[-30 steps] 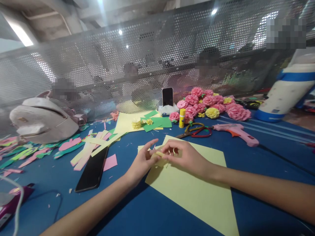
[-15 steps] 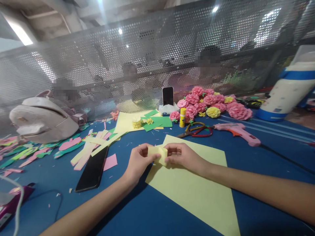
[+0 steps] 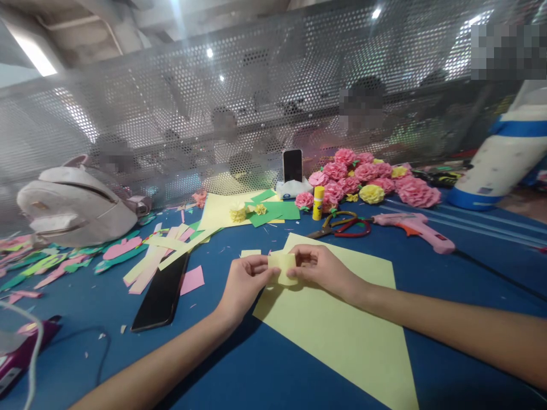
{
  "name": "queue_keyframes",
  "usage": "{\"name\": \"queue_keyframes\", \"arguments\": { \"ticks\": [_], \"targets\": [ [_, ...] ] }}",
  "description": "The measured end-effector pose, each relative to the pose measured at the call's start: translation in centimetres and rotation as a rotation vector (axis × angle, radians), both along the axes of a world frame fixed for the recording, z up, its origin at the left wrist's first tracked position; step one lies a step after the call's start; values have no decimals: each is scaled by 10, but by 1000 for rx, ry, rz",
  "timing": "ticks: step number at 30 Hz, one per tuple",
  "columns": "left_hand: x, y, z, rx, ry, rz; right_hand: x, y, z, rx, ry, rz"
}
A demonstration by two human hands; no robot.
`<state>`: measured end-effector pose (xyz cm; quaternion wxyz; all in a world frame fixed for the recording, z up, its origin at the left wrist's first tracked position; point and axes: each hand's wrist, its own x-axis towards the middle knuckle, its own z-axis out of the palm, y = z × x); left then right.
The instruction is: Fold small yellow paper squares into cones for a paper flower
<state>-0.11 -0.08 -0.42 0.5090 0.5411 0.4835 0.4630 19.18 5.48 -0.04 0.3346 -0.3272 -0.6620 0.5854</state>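
Observation:
Between my two hands is a small piece of yellow paper (image 3: 282,269), its near face fairly flat toward me. My left hand (image 3: 247,280) pinches its left edge with thumb and fingers. On the right edge, my right hand (image 3: 322,270) grips it the same way. Both hands are above a large yellow sheet (image 3: 342,336) that lies on the blue table (image 3: 222,364). Another small yellow paper piece (image 3: 250,253) lies just behind my left fingers.
Scissors (image 3: 342,225), a glue stick (image 3: 318,203) and a pink glue gun (image 3: 416,228) lie or stand beyond the sheet. Pink paper flowers (image 3: 342,171) are heaped behind. Left are a black phone (image 3: 160,299), paper strips (image 3: 145,267) and a backpack (image 3: 77,205). A bottle (image 3: 491,159) stands right.
The small yellow paper, folded or curled at its right side before, now shows a flatter face. It has shifted slightly right. The yellow piece behind my left hand has come into view.

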Motion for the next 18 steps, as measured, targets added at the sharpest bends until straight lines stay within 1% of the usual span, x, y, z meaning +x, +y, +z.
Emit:
{"name": "queue_keyframes", "arguments": {
  "ticks": [7,18],
  "targets": [
    [3,-2,3,8,11,-40,0,1,1,22,-14,-24],
    [4,-5,1,30,77,-47,0,0,0,52,-16,-31]
  ]
}}
